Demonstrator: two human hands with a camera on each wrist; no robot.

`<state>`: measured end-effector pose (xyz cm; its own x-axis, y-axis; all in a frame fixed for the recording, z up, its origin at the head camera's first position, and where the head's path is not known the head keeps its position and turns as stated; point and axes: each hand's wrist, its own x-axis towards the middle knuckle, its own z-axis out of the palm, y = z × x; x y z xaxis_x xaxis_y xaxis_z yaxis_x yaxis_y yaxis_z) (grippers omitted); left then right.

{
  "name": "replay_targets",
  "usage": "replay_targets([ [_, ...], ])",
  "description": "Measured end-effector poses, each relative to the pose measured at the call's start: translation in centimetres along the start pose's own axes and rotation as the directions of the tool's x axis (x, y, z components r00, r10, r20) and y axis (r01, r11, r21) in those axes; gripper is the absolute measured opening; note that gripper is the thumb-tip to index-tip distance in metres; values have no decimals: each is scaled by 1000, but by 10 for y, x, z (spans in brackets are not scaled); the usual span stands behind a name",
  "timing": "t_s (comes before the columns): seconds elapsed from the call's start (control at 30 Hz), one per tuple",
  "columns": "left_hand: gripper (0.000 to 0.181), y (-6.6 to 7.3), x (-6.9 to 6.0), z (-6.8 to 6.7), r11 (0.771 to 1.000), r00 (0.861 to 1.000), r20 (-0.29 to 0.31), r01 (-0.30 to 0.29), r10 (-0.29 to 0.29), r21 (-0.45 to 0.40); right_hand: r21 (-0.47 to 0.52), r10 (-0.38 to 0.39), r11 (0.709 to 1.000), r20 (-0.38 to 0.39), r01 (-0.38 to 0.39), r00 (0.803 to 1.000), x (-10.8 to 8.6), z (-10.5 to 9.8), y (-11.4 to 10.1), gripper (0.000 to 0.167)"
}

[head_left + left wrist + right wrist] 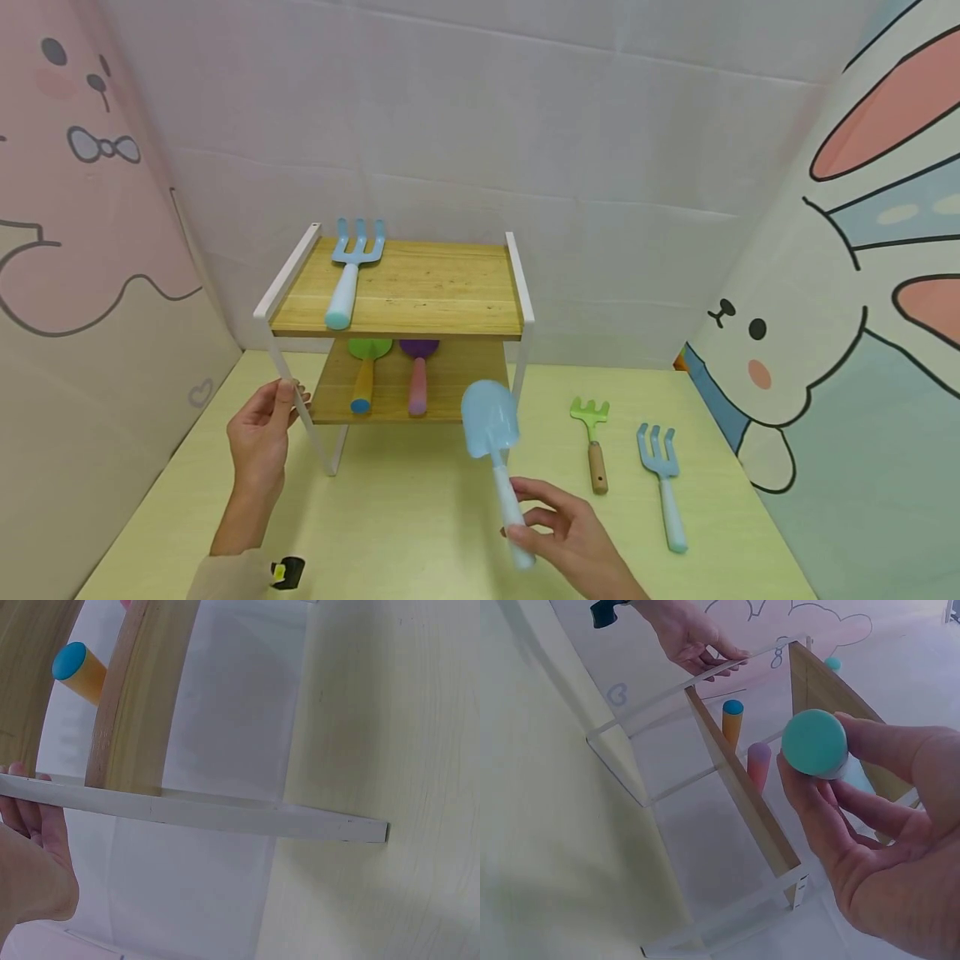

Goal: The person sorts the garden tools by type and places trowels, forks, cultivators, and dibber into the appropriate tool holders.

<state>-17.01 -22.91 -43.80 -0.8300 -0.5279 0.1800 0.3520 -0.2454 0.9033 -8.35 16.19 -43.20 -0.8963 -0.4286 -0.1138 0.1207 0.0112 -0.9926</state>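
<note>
My right hand (562, 529) holds a light blue garden trowel (491, 417) by its pale handle, blade up, in front of the shelf's right side. In the right wrist view the handle's round mint end (814, 742) faces the camera between thumb and fingers. At the left, my left hand (258, 433) grips the white front leg (306, 417) of a two-tier wooden shelf (442, 287). A blue hand fork (345, 292) lies on the top tier. Below, a green tool with an orange handle (363, 385) lies beside a purple one with a pink handle (417, 393); the upper board partly hides both.
On the pale table (405, 525), right of the shelf, lie a small green rake (597, 467) with a wooden handle and another blue hand fork (672, 512). White cloth (637, 208) hangs behind; printed side panels (885, 400) flank the table.
</note>
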Motion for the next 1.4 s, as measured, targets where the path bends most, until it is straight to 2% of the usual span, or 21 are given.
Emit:
replay_targets([
  [0.23,16,-1,-1,-1,1000,1000,-6,7,-7,14,27,-104,994,33,103,994,10,8,0,50],
  [0.37,16,-1,-2,-1,1000,1000,-7,8,-8,21,37,-125,992,30,124,992,16,14,-4,49],
  [0.73,15,-1,-4,-2,1000,1000,-12,17,-16,26,-4,-91,996,-33,90,995,35,26,-12,49],
  [1.13,16,-3,-4,-2,1000,1000,-7,8,-8,-16,23,-67,997,-116,70,991,49,35,-20,50],
  [1.4,15,-1,0,-1,1000,1000,-3,-2,2,-19,-18,-114,993,-162,113,980,64,42,-25,47],
])
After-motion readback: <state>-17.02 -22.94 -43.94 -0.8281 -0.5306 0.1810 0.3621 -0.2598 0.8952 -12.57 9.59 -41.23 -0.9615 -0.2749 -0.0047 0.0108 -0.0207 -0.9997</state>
